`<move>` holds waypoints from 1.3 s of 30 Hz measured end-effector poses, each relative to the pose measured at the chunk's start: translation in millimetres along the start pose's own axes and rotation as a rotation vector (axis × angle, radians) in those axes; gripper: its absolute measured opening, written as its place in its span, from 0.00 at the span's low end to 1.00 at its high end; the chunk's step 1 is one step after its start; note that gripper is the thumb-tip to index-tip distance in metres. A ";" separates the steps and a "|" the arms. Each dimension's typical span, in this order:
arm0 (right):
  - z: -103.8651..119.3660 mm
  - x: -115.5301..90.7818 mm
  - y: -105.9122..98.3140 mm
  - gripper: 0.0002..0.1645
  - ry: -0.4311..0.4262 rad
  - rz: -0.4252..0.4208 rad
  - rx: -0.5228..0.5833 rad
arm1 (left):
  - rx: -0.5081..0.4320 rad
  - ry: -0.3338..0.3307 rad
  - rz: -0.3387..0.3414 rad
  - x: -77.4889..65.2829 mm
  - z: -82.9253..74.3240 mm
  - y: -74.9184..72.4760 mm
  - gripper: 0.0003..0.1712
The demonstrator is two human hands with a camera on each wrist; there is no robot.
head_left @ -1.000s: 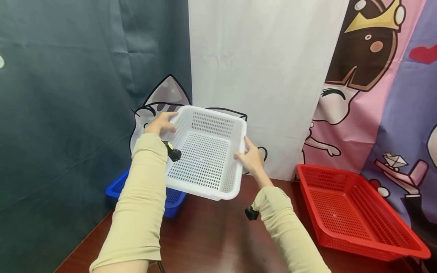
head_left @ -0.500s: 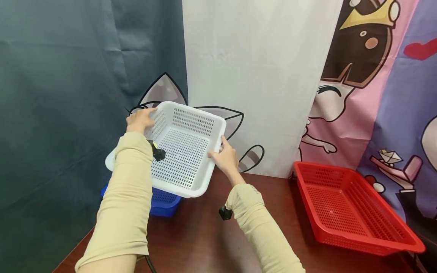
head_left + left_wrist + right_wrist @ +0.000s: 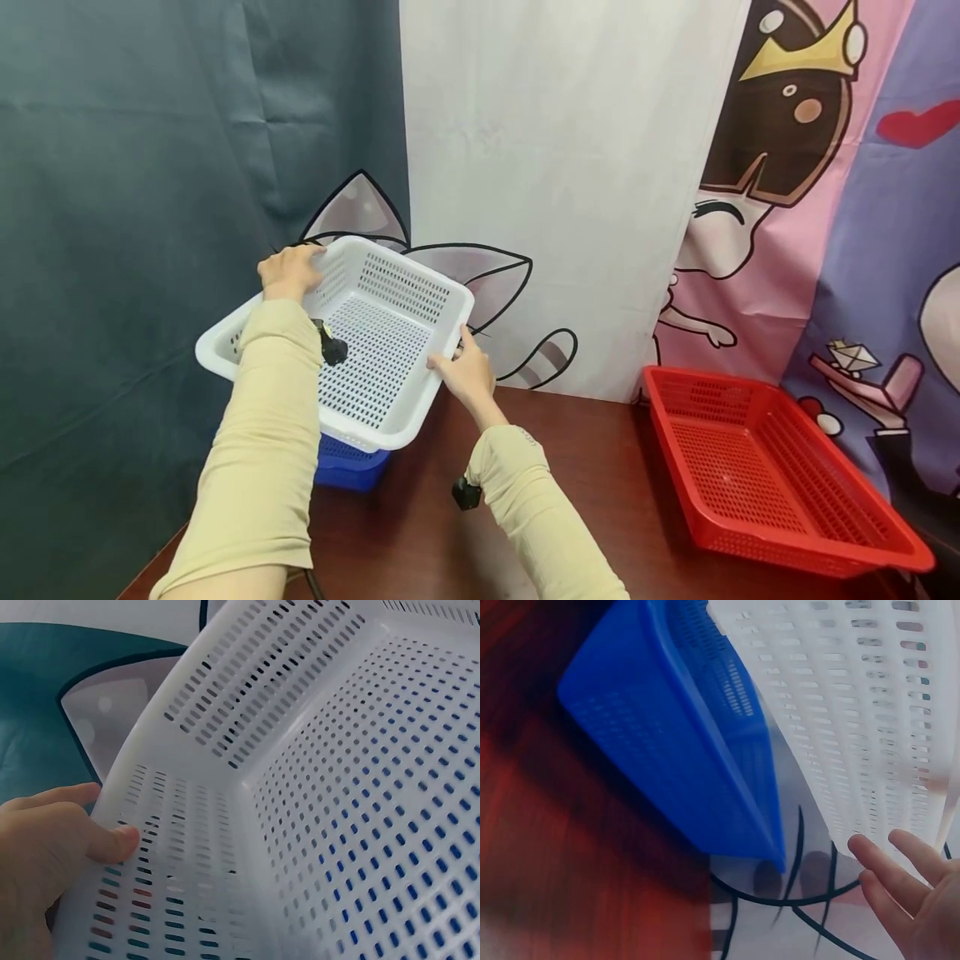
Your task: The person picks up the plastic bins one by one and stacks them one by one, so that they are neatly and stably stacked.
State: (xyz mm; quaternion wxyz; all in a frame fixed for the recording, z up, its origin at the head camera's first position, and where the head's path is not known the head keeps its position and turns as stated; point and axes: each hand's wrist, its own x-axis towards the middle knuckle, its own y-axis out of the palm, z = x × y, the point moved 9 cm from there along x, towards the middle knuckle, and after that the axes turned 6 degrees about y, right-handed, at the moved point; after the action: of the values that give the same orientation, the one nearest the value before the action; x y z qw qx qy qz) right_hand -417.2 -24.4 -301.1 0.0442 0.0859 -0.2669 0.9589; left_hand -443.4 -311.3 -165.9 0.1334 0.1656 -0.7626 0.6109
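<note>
A white perforated plastic basket [image 3: 378, 350] is held in the air, tilted, with its inside facing me. My left hand [image 3: 288, 271] grips its rim at the far left; in the left wrist view the thumb lies inside the wall. The right hand [image 3: 467, 373] pinches the rim on the right side, thumb inside and fingers on the outer wall. Below the white basket stands a blue perforated basket [image 3: 348, 473], largely hidden in the head view by the white one and my left sleeve. The right wrist view shows the blue basket [image 3: 641, 742] apart from the right hand.
A larger red perforated basket [image 3: 738, 467] stands on the right of the dark red-brown table [image 3: 420, 542]. Behind the table hangs a printed curtain [image 3: 555, 208]. A cable [image 3: 313, 583] hangs beside the left sleeve.
Both hands have carried the white basket to the left, over the blue basket, which is now more covered. The white basket has also turned slightly clockwise. The red basket has stayed in place.
</note>
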 end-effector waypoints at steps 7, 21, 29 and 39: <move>-12.6 0.6 16.6 0.54 0.057 0.033 -0.040 | 0.044 0.050 -0.088 4.2 3.1 1.2 0.26; -39.4 0.7 45.5 0.55 0.124 0.111 -0.047 | 0.101 0.072 -0.157 8.0 7.8 23.0 0.26; -54.1 -0.7 58.2 0.54 0.133 0.137 -0.052 | 0.079 0.034 -0.161 3.9 17.8 41.5 0.29; -69.2 -4.9 76.2 0.53 0.149 0.149 -0.036 | 0.059 0.018 -0.146 0.7 26.0 61.3 0.27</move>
State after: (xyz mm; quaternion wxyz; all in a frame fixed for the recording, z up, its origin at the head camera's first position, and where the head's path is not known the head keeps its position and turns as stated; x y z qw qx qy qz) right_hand -432.1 -53.7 -398.8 -0.0060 -0.0063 -0.2859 0.9582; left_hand -469.6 -324.6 -225.7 0.1794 0.2195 -0.7288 0.6232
